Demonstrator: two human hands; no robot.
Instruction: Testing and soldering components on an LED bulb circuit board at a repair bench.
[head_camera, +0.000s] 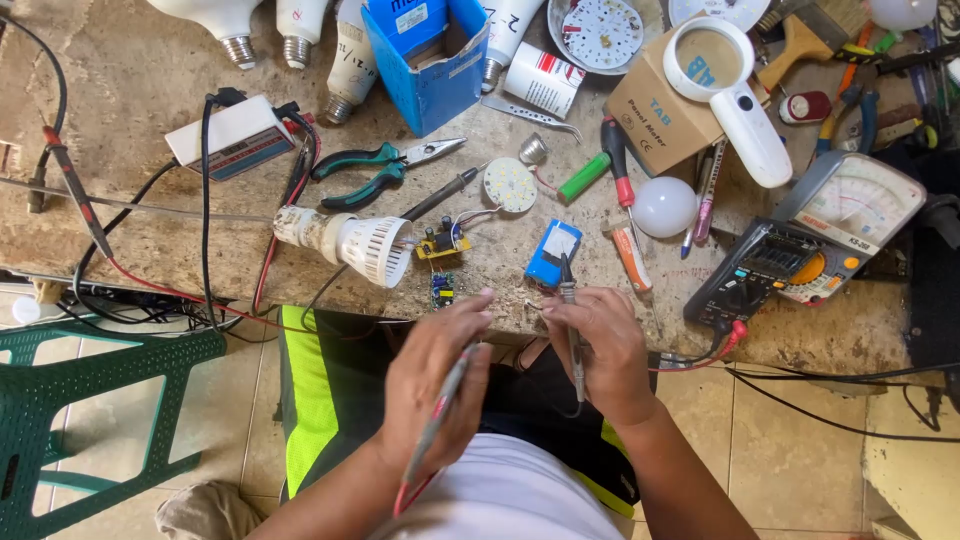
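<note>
Your left hand (432, 385) was curled around a thin red probe (437, 428), a long stick shape that ran down toward your wrist. Your right hand (600, 350) was gripping a thin black probe (572, 330) that stood nearly straight up, its sharp metal tip at 12 o'clock from your fingers. Both hands hung just off the near edge of the rough, scratched stone table (140, 70).

A small green circuit board (442, 290) lay on the table at 12 o'clock from your left hand, very near your fingertips. A little yellow board (442, 243) with bumpy parts sat just past it. A white ribbed bulb shell (345, 242), round and plastic, lay at 11 o'clock. A small blue box (552, 253) sat at 12 o'clock from your right hand, just under the black tip. A dark meter (760, 275) with a round orange dial lay at 2 o'clock.
</note>
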